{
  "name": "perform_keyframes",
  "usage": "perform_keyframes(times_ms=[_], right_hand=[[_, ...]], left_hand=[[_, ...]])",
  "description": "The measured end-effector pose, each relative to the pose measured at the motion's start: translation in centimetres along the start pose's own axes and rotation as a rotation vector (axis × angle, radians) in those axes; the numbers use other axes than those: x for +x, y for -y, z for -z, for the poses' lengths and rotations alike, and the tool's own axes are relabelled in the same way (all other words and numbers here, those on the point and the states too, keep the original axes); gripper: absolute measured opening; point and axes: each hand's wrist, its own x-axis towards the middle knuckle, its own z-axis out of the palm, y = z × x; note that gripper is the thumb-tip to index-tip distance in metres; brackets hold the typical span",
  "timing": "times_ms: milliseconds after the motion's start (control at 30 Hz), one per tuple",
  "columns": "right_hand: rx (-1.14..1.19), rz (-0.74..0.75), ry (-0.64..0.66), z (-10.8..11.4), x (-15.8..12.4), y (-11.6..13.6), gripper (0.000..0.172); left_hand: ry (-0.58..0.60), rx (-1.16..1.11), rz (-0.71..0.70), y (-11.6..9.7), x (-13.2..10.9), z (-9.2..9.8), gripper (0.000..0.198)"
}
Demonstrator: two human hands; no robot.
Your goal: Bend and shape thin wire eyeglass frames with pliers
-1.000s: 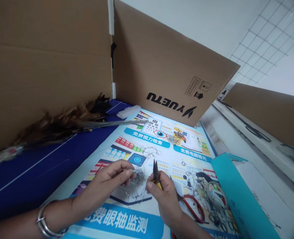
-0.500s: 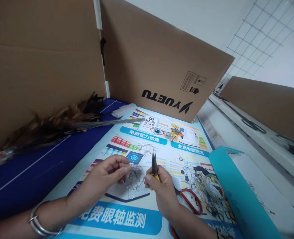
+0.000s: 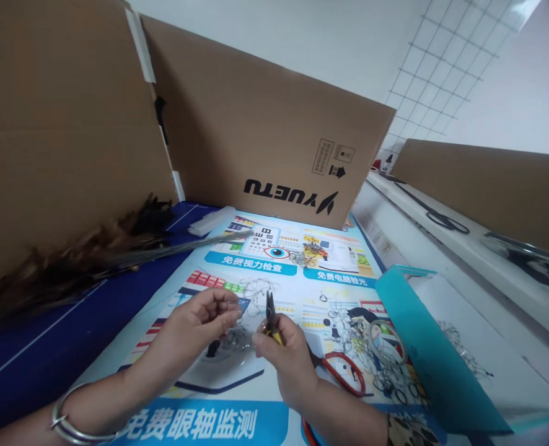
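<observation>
Cardboard panels (image 3: 265, 124): upright at your left and ahead of you; the far one reads YUETU, upside down to you.
Printed sheet (image 3: 267, 427): spread out before you, with an eye chart and blue caption bars.
Blue cloth (image 3: 70, 328): along the left side of the sheet.
Teal box (image 3: 437, 353): at your right, its long wall slanting towards you.
Brown feathers (image 3: 83, 254): on the cloth near the foot of the left panel.
Left hand (image 3: 204, 319): your fingers are curled nearly closed, thumb close to the forefinger, pinching the wire tangle (image 3: 240, 339).
Right hand (image 3: 293, 356): you have it wrapped round the yellow handles of the pliers (image 3: 269, 310), just beside your left hand.
Red-handled scissors (image 3: 359, 378): on the sheet, partly hidden by your right forearm.
Wiry loops (image 3: 362, 341): heaped between the scissors and the teal box.
Pliers: dark tips pointing up and away from you; whether they grip any wire is too small to tell.
Wire tangle: between your hands, just below your left fingertips.
Silver bangle (image 3: 61, 421): round your left wrist.
</observation>
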Motion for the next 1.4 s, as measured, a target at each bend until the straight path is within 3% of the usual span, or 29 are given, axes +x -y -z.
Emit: perform_keyframes(times_ms=[133, 367, 567, 1133, 1400], right_hand=[[-0.022, 0.014, -0.068, 0.5, 0.7, 0.6, 0.015], [0.094, 0.034, -0.113, 2.2, 2.5, 0.4, 0.016], [0.118, 0.012, -0.071, 2.3, 2.7, 0.1, 0.018], [0.081, 0.057, -0.071, 2.7, 2.6, -0.8, 0.014], [0.104, 0.066, -0.061, 2.7, 2.5, -0.9, 0.015]], left_hand=[[0.053, 0.000, -0.003, 0.0, 1.1, -0.7, 0.027], [0.180, -0.268, 0.088, -0.4, 1.3, -1.6, 0.025], [0.134, -0.368, 0.116, 1.0, 1.5, -1.0, 0.021], [0.279, -0.225, 0.094, 2.5, 1.4, -1.0, 0.017], [0.244, -0.243, 0.078, 2.4, 1.3, -1.1, 0.017]])
